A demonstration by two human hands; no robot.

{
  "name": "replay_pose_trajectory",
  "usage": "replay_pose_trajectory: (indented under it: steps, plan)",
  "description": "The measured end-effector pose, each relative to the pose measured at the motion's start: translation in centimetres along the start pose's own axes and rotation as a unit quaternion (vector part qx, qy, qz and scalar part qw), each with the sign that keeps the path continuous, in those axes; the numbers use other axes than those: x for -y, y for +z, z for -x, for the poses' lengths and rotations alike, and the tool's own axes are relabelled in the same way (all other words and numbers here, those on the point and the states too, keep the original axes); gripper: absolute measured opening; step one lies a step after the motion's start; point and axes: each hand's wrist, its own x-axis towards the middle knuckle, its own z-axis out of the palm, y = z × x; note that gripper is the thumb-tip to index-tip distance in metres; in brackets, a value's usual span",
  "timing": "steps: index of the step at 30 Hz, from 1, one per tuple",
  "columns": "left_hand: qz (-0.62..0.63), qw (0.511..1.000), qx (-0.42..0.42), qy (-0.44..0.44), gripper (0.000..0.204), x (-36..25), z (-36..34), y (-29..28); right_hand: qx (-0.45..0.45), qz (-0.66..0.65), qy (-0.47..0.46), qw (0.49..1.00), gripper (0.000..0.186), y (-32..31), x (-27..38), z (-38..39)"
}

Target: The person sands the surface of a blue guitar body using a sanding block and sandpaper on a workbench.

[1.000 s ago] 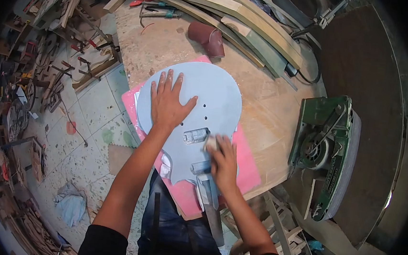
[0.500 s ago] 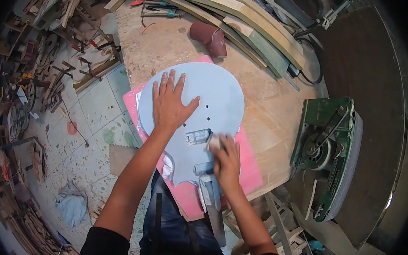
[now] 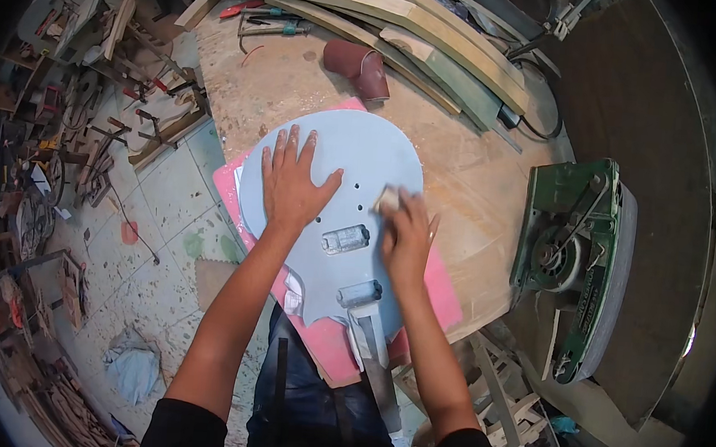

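A pale blue-grey electric guitar body [image 3: 338,150] lies on a pink sheet [image 3: 439,289] at the table's near edge. Two pickup cavities and several small holes are cut in its face. My left hand [image 3: 292,185] rests flat on the upper left of the body, fingers spread. Over on the body's right side, my right hand [image 3: 410,232] grips a small beige sanding block [image 3: 387,201] against the surface; part of the block is hidden by my fingers.
On the wooden table [image 3: 476,224] lies a bent roll of brown sandpaper [image 3: 356,68]. Long wooden strips [image 3: 408,13] and clamps [image 3: 272,28] sit along the far edge. A green belt machine [image 3: 569,265] stands at the right. Tools and wood crowd the floor's left side.
My right hand has moved away from me with the sanding block, from beside the upper cavity to near the small holes. My left hand stays flat on the guitar body.
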Motion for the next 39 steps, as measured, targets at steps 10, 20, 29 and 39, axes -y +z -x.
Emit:
replay_pose_trajectory:
  steps: [10,20,29,39]
  plan:
    - [-0.016,1.000,0.010,-0.006,0.081,0.6,0.3,-0.5,0.035,-0.032,0.002,0.999,0.033,-0.6,-1.0,5.1]
    - [-0.011,1.000,0.007,-0.006,0.082,0.6,-0.1,-0.4,0.029,-0.006,0.055,0.998,0.039,-1.0,-1.2,8.1]
    - [-0.010,1.000,0.013,-0.005,0.081,0.4,0.2,-0.5,-0.019,0.002,0.051,0.999,0.032,-1.5,-1.3,5.5]
    - [-0.006,1.000,0.017,-0.004,0.081,0.1,0.0,-0.4,-0.065,0.010,0.078,0.995,0.035,-0.9,-2.6,-0.5]
